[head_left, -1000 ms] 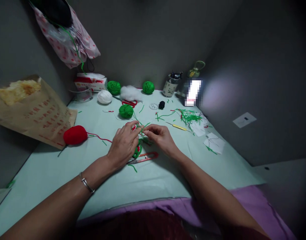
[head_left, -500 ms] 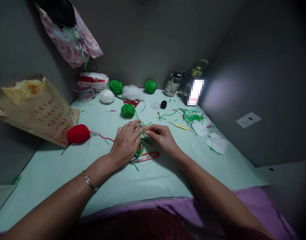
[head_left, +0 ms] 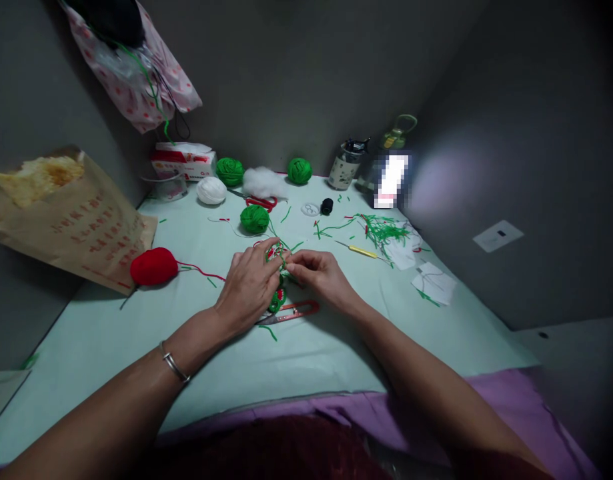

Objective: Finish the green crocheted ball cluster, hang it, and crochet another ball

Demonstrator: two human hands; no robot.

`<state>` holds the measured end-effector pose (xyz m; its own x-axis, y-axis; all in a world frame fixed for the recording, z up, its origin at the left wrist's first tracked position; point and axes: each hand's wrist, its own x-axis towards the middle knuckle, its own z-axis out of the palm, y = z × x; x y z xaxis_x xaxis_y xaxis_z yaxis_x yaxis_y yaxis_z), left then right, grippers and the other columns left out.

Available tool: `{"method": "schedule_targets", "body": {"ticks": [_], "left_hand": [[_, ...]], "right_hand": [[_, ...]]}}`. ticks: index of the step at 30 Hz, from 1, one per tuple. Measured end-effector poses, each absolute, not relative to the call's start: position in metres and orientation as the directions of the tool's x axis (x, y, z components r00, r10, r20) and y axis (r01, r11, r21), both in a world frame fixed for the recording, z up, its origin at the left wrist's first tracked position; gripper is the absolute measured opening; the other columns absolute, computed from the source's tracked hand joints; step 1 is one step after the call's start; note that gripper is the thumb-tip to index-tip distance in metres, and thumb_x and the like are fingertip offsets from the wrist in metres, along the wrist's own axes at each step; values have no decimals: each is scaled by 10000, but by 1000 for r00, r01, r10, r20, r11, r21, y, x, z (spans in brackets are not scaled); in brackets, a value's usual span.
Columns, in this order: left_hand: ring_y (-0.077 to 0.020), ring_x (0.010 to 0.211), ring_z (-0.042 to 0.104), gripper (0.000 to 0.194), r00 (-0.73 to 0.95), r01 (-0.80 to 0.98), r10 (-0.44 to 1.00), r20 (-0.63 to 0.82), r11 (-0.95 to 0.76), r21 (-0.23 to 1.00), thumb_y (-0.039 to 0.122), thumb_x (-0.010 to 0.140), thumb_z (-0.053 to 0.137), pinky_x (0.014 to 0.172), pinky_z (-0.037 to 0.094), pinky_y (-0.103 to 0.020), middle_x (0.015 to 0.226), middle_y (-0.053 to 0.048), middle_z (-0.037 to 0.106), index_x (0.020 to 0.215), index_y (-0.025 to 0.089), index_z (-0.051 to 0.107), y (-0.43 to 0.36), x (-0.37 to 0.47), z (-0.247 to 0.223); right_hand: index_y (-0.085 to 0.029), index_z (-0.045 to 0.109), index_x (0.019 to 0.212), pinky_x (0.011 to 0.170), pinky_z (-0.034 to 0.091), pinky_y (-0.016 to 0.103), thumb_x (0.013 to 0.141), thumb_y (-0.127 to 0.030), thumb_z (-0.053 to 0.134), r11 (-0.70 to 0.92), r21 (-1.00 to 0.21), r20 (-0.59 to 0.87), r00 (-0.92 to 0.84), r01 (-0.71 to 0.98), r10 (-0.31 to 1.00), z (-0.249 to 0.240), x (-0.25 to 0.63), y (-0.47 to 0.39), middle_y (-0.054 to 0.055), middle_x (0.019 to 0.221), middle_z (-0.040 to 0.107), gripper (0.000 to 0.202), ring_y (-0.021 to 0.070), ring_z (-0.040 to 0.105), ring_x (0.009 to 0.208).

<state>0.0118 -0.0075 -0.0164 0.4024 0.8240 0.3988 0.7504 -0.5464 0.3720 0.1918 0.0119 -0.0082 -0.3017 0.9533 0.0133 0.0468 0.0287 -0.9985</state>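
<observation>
My left hand [head_left: 249,280] curls over a green, red and white crocheted piece [head_left: 275,253], holding it just above the table. Thumb and forefinger of my right hand [head_left: 320,272] pinch together at the piece's right edge, on what looks like green yarn. The exact grip there is too small to make out fully. Below my left fingers lies a second crocheted piece [head_left: 277,301], green with red and white, partly covered by the hand. Red-handled thread snips [head_left: 306,308] rest beside it. A red yarn ball [head_left: 154,267] trails its strand toward my left hand.
A green yarn ball [head_left: 255,219], a white yarn ball [head_left: 211,191], scissors [head_left: 261,203] and stuffing [head_left: 264,183] sit behind my hands. To the right lie a yellow crochet hook [head_left: 363,252] and green yarn scraps [head_left: 386,230]. A paper bag [head_left: 86,227] stands left.
The view has shifted slightly. Both hands stay together at the crocheted piece, and a bit more of its red and white face shows between the fingers.
</observation>
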Motion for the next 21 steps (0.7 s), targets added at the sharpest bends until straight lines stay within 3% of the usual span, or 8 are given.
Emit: {"method": "schedule_targets", "body": {"ticks": [4,9,12,16,21], "left_hand": [[-301,1233,534,403,380,722,845,377,-525,450,181,980,408,996,405,-515,1433,-115,572,1288,248,659,-5,11,-13],[-270,1202,584,242,229,493,907,354,-422,761,279,944,528,1051,431,-485,1277,-90,667,1046,224,741,2,6,-14],[-262,1134,627,155,147,336,941,305,-337,880,296,885,608,998,480,-450,1195,-94,688,933,213,730,5,4,-14],[-260,1041,657,125,102,186,983,152,-169,968,321,812,691,899,518,-420,1196,-96,692,859,205,705,6,4,-10],[-246,1039,659,151,107,64,993,55,-62,996,337,783,721,915,499,-398,1197,-95,686,803,190,692,5,6,-9]], "right_hand": [[-141,701,812,545,278,252,753,-436,740,72,-994,51,-233,81,971,-9,192,12,-44,594,501,303,93,365,565],[-151,716,820,545,293,261,780,-433,719,152,-976,123,-179,157,976,-9,190,10,-30,616,522,285,106,382,578],[-159,719,811,539,299,262,802,-404,705,198,-958,166,-163,206,973,-8,187,6,-23,618,540,246,107,392,571],[-170,723,824,554,350,264,835,-345,682,262,-924,224,-161,279,961,-7,183,0,-8,651,598,180,110,445,566],[-184,729,862,598,410,269,869,-284,654,364,-866,321,-177,343,930,-10,182,-2,23,748,679,125,124,529,610]]}}
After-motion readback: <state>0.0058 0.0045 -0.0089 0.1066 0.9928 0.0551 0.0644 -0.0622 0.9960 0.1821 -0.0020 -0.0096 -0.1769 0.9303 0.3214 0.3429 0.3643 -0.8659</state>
